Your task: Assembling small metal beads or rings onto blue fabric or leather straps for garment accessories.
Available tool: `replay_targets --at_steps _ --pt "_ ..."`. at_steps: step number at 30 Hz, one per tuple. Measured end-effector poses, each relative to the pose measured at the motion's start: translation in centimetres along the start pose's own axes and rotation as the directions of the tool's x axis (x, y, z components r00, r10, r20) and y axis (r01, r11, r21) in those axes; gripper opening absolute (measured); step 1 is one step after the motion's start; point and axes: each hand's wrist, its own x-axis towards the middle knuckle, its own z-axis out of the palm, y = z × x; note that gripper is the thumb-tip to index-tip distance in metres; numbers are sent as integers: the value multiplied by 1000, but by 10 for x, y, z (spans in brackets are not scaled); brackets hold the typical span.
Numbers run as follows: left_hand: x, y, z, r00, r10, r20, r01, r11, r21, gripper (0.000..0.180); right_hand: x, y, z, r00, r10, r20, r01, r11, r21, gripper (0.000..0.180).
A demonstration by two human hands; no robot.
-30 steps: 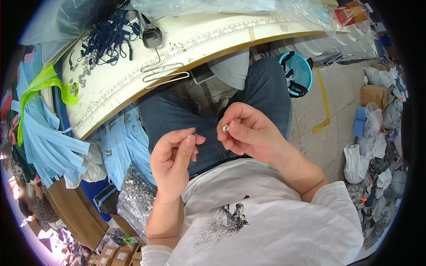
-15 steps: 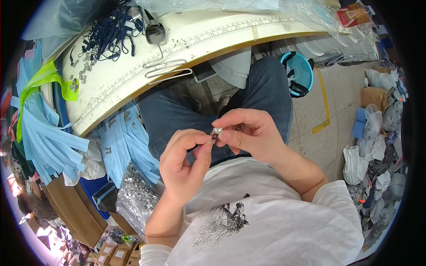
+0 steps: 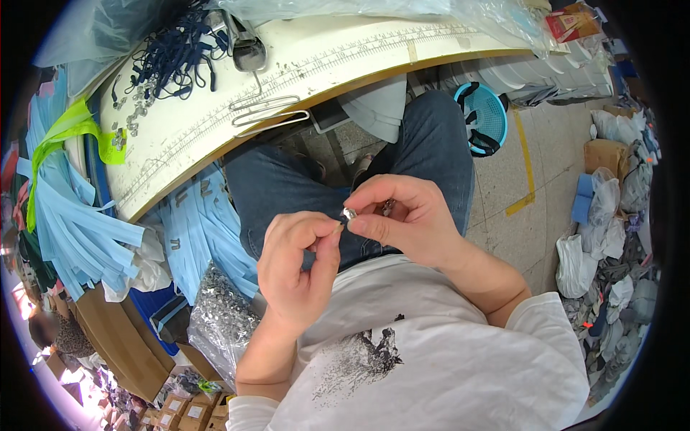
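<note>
Over my lap, my right hand (image 3: 413, 219) pinches a small shiny metal piece (image 3: 349, 213) between thumb and forefinger. More small metal bits (image 3: 389, 206) show within its curled fingers. Just left of the metal piece is my left hand (image 3: 296, 262), its thumb and forefinger pressed together at the tips. Whatever lies in that pinch is too small to make out. A narrow gap parts the two hands.
Ahead curves a white worktable (image 3: 345, 61) with ruler markings, bearing dark blue cords (image 3: 176, 57), a metal scoop (image 3: 249, 54) and a bent wire rack (image 3: 267, 113). Light blue strips (image 3: 208, 230) and a bag of metal pieces (image 3: 223, 316) lie left. A turquoise basket (image 3: 489, 118) stands right.
My left fingertips have drawn slightly away from the metal piece, opening a small gap between the hands. The right hand keeps its pinch and has tilted the piece a little.
</note>
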Motion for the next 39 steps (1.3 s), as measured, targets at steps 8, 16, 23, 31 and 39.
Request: replay_targets --at_steps 8,16,23,31,39 --pt "1 2 2 997 -78 16 79 995 -62 18 2 5 0 997 -77 15 77 997 -12 18" --pt "-1 -6 -2 988 -140 65 143 988 -52 16 5 11 -4 986 -148 69 147 989 27 20" --pt "-5 -7 5 978 -208 28 210 974 -90 20 6 12 -4 998 23 66 -34 985 169 14" --pt "1 -18 8 963 270 12 -264 930 256 35 3 10 -1 980 198 21 -197 954 225 10" --pt "-3 -20 10 975 214 -66 -206 972 111 31 5 14 -3 981 189 45 -194 931 310 9"
